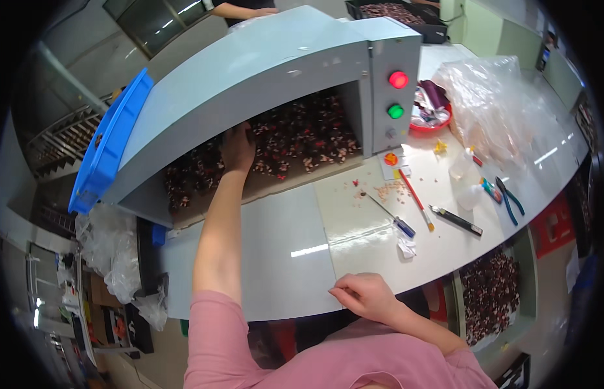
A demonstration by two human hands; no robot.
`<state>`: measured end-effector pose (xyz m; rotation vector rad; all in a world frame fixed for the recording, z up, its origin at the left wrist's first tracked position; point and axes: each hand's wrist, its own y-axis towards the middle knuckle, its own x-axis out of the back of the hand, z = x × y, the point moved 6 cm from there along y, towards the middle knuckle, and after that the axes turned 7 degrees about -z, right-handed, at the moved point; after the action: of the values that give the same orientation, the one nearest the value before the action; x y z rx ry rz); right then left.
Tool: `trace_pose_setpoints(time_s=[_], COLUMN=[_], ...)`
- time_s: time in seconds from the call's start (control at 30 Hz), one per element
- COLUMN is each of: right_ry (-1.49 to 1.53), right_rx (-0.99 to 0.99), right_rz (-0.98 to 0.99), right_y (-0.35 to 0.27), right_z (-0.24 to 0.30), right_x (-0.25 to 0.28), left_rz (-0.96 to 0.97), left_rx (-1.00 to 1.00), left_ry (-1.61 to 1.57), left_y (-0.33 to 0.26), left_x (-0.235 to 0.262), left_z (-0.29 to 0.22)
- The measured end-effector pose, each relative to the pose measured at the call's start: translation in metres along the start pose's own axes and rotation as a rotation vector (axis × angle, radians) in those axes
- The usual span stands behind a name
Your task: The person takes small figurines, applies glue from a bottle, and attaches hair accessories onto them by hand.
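Observation:
My left hand reaches into the wide opening of a grey metal machine. It touches a layer of small dark, red and pale pieces spread across the brown surface inside; their exact kind is too small to make out. Shadow and the pieces hide the fingertips, so I cannot tell what they grip. My right hand rests at the table's front edge, loosely curled, with nothing visible in it. A screwdriver lies nearest to it, beyond a crumpled white scrap.
On the white table lie a red brush, a black cutter knife, pliers and clear plastic bags. A blue tray leans against the machine's left side. Below right, a bin holds more pieces.

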<state>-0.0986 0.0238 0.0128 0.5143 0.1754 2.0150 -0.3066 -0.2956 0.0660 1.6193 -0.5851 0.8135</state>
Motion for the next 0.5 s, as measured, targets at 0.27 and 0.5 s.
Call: trace_pose_setpoints(time_s=[0.27,0.5], right_ry=[0.041,0.221], right_rx=[0.027,-0.184], right_rz=[0.051,0.002], right_y=[-0.011,-0.019], right_z=[0.002,-0.009], right_x=[-0.001,0.002], left_rz=[-0.153,0.576], left_rx=[0.172,0.676], left_ry=[-0.403,-1.281], left_y=[-0.034,-0.193], left_x=[0.048,0.099], left_z=[0.005,-0.101])
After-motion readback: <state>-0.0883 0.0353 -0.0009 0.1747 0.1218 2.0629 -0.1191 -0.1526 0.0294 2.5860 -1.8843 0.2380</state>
